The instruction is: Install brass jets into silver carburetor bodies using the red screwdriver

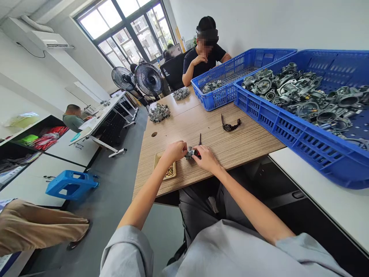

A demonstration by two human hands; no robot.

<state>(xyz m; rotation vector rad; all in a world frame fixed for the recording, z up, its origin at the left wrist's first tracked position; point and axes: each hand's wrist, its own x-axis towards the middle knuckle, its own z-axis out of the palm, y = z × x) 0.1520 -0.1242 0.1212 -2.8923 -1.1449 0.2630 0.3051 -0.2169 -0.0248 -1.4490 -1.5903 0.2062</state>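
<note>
Both my hands meet over the near part of the wooden table (201, 127). My left hand (173, 151) is closed round a small grey metal part (189, 153). My right hand (205, 157) is closed on a red-handled tool (196, 152) whose tip touches that part. A small tan tray (161, 157) with brass-coloured bits lies just under my left wrist. A thin dark tool (200, 139) lies on the table just beyond my hands.
A black wristwatch (230, 125) lies mid-table. Two blue crates (288, 127) (221, 94) with several metal castings stand to the right. Piles of castings (159, 112) sit further back. A person (203, 57) sits at the far end. Fans (149, 79), a blue stool (70, 184) stand left.
</note>
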